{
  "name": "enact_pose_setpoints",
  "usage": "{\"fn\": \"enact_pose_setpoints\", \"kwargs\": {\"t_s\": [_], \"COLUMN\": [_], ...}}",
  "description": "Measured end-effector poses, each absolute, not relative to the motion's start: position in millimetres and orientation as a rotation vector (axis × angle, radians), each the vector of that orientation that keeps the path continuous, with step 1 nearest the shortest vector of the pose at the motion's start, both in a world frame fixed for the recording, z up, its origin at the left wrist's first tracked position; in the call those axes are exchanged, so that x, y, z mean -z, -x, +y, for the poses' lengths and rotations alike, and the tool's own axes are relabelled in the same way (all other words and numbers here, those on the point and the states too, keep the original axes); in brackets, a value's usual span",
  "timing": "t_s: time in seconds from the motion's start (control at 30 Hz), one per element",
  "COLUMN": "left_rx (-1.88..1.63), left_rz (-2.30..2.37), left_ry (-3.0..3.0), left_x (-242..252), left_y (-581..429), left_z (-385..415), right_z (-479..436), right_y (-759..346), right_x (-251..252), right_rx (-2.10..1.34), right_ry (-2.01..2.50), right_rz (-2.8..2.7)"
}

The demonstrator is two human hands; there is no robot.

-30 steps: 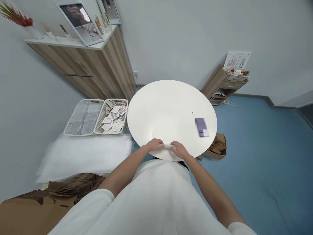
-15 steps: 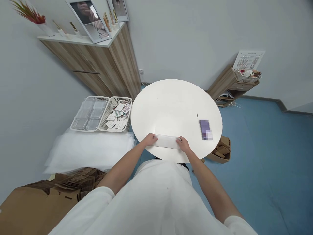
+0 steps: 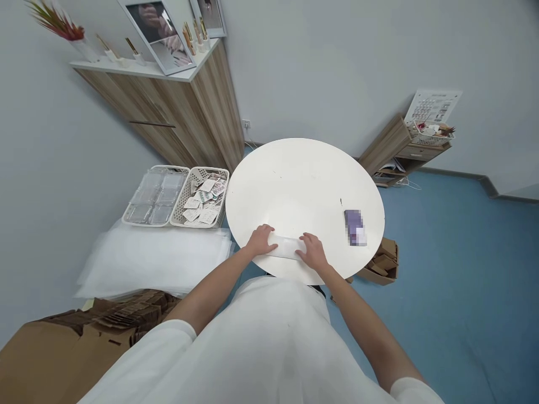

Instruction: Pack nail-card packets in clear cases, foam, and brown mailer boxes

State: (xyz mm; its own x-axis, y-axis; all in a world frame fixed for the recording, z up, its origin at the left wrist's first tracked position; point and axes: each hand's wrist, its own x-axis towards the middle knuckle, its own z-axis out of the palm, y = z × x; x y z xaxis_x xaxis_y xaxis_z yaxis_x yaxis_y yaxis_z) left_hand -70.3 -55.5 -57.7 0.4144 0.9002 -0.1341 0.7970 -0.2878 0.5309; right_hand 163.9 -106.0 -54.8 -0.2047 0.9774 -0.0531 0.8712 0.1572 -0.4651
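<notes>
Thumbs spread from fingers, left hand (image 3: 260, 241) and right hand (image 3: 314, 251) touch opposite ends of a white strip (image 3: 287, 247); whether either pinches it, I cannot tell. It lies on the round table (image 3: 290, 174), near the person; a pixelated purple item (image 3: 354, 224) lies rightward.

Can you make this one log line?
left hand: at white strip, left end | right hand: at right end | under strip: round white table

- Bright, cool, even light; faint shadows.
- Pale sheen on the round white counter (image 3: 301, 179).
- Purple rectangular object (image 3: 355, 224) past three o'clock, pixelated.
- Wide-angle stretch leans the tall wood-grain cabinet (image 3: 181, 112) at ten o'clock.
</notes>
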Motion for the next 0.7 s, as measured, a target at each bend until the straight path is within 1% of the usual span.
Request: {"fn": "enact_pose_setpoints", "kwargs": {"t_s": [0.07,0.13,0.27,0.43,0.57,0.7], "left_rx": [-0.155,-0.052,0.044,0.012,-0.021,-0.063], "left_rz": [1.229,1.12,1.123,1.098,1.05,1.092], "left_ry": [-2.315,-2.381,-2.41,-2.398,-2.236,-1.993], "left_x": [53,50,49,49,49,47], "left_y": [63,57,49,48,52,56], "left_z": [-59,-64,-73,-85,-93,-89], "right_z": [-106,-108,-115,-128,-134,-125], "right_y": [-157,-151,-144,-144,-151,-160], "right_x": [54,55,60,55,44,34], "right_rx": [-0.644,-0.691,-0.732,-0.818,-1.08,-1.357], "right_ry": [1.692,1.681,1.755,1.742,1.711,1.706], "right_rz": [-2.363,-2.45,-2.424,-2.383,-2.309,-2.103]}}
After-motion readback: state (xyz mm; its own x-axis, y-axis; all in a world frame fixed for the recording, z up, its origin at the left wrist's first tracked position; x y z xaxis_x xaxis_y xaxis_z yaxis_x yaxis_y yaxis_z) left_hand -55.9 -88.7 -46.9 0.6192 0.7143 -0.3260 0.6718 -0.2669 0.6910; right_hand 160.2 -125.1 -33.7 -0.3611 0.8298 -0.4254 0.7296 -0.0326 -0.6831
